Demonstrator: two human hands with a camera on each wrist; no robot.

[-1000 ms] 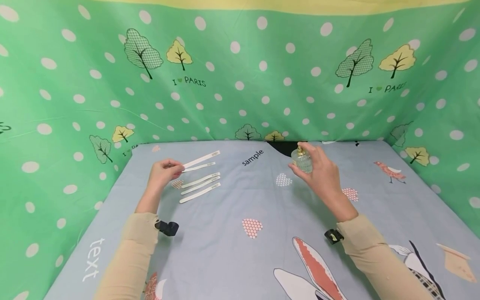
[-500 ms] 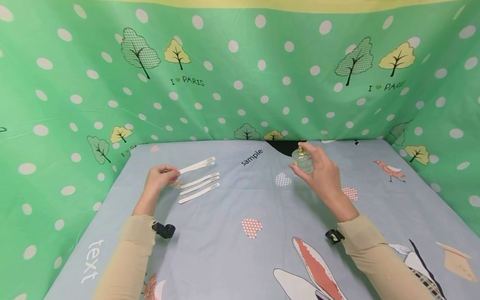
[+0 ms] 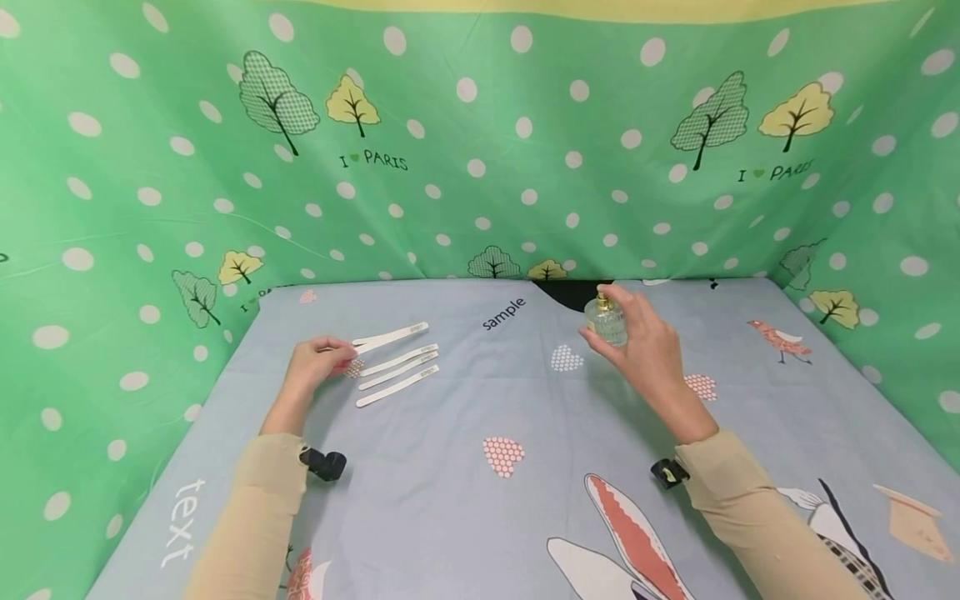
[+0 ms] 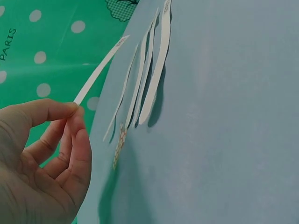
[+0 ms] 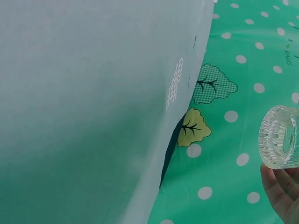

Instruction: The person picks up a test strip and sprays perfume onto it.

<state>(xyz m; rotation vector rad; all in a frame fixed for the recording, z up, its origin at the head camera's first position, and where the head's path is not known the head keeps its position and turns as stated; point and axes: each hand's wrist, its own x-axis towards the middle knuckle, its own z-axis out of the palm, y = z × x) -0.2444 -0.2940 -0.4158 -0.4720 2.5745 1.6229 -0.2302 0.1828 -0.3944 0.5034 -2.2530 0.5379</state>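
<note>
My left hand (image 3: 318,362) pinches the near end of a white perfume test strip (image 4: 100,70) between thumb and fingertips, its printed end pointing up and away. Several more test strips (image 4: 156,70) lie roughly side by side on the cloth beyond that hand; in the head view the held one overlaps the farthest of them. My right hand (image 3: 648,358) grips a clear glass perfume bottle (image 3: 605,321) with a gold sprayer, the thumb low on it and the index finger at the top. The right wrist view catches only the bottle's ribbed glass base (image 5: 278,137) and some fingers.
A grey-blue printed cloth (image 3: 450,500) covers the table. Green dotted curtains (image 3: 480,167) stand along its back and sides. Each sleeve cuff carries a small black camera mount, such as the left mount (image 3: 324,464).
My left hand has drawn back a little to the left and lower, carrying the test strip, whose tip has dropped closer over the lying strips. The right hand and perfume bottle have stayed nearly still.
</note>
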